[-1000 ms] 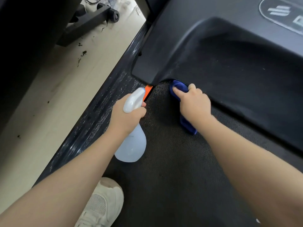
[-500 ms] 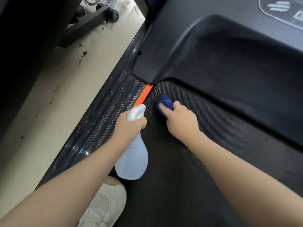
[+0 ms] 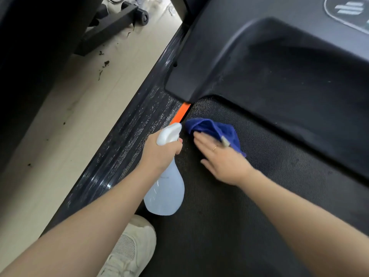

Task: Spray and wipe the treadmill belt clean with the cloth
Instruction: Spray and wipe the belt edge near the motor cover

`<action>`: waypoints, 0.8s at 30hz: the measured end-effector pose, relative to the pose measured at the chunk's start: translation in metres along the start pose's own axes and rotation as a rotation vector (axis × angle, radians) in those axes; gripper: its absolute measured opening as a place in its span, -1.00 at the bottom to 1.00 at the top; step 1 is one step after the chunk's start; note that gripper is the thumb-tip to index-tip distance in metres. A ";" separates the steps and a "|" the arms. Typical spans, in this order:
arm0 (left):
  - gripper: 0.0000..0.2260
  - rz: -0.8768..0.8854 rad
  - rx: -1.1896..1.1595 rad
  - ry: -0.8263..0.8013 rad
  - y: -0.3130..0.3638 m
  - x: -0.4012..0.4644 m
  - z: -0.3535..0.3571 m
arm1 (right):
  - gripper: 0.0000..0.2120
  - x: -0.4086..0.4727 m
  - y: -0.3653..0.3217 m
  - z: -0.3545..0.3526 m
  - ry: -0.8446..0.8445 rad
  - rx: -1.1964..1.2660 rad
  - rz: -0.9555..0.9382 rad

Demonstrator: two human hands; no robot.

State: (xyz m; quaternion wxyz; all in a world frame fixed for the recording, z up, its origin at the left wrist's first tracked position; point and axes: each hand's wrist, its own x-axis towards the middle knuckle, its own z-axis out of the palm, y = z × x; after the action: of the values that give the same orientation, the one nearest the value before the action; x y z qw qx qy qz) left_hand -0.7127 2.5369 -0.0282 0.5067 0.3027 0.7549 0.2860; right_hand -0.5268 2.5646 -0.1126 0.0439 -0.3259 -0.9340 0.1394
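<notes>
On the textured black treadmill belt [image 3: 249,196], near its front left corner, the right hand [image 3: 221,156] now lies flat with fingers straight and spread, pressing the crumpled blue microfibre cloth [image 3: 214,129]; half a second ago those fingers were curled over the cloth, and a second ago the hand worked right up under the hood. More of the cloth shows now, bunched ahead of the fingertips. The left hand [image 3: 159,152] keeps its fingers wrapped round the neck of the translucent white plastic spray bottle [image 3: 164,188], which hangs tilted over the belt's left edge, its head just beside the cloth.

Ahead, the moulded black motor hood [image 3: 269,62] overhangs the belt, closing the way forward; an orange strip [image 3: 180,113] marks the seam between belt and the ribbed, glossy black side rail [image 3: 123,150]. Rightward and back towards the person the belt lies open. A cream mesh trainer [image 3: 129,250] stands at the belt's left edge.

Beyond the rail is pale wood-look flooring [image 3: 60,126] with dark specks, and a black equipment frame [image 3: 111,27] with a small wheel
</notes>
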 end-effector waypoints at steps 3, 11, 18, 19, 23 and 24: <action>-0.73 -0.004 -0.021 0.013 -0.003 0.003 -0.003 | -0.32 0.011 0.045 -0.018 0.010 0.003 0.134; -0.79 -0.014 -0.053 0.043 -0.004 0.006 -0.006 | -0.55 0.021 0.007 0.009 0.101 -0.087 0.129; -0.74 -0.016 -0.096 0.036 -0.006 0.005 -0.007 | -0.51 0.033 0.020 0.004 0.128 -0.167 0.180; -0.73 -0.016 -0.100 0.036 -0.006 0.005 -0.007 | -0.54 0.028 0.014 0.007 0.167 -0.134 0.171; -0.76 -0.009 -0.090 0.018 -0.004 0.001 -0.007 | -0.57 0.006 -0.002 0.021 0.169 -0.145 0.062; -0.75 -0.005 -0.086 0.018 -0.005 0.002 -0.007 | -0.59 0.012 0.003 0.021 0.169 -0.193 0.061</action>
State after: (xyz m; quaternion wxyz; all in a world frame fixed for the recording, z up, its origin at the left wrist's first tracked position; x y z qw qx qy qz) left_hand -0.7203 2.5341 -0.0308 0.5130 0.2759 0.7472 0.3199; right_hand -0.5381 2.5692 -0.1339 0.0865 -0.3673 -0.9258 0.0220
